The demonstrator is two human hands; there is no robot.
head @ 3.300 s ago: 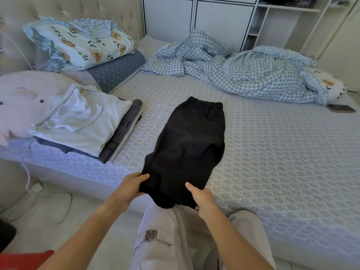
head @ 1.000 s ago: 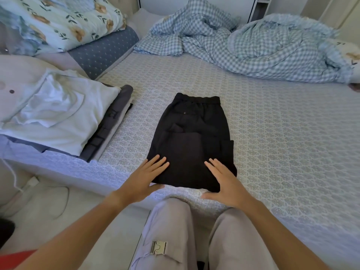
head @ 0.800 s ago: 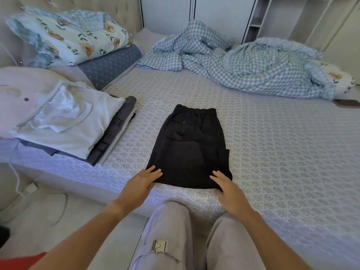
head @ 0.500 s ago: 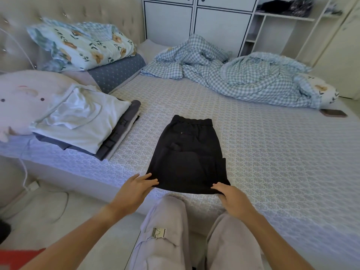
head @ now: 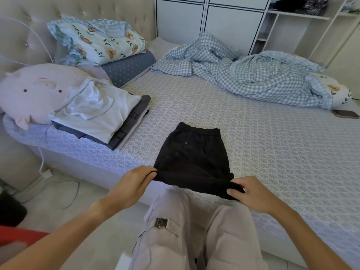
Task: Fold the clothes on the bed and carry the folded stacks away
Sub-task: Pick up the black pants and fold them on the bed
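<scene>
Black shorts lie folded on the bed near its front edge, waistband pointing away from me. My left hand pinches the near left corner of the shorts. My right hand pinches the near right corner, and that near edge is lifted off the mattress. A stack of folded clothes, white garment on top of grey ones, sits on the bed to the left.
A pink plush pillow and floral pillows lie at the head end. A crumpled checked duvet fills the far side. A phone rests at the right edge. A cable hangs by the bed's left corner.
My hands went from resting flat on the shorts' near edge to pinching its two corners and lifting that edge. The view pulled back from the bed.
</scene>
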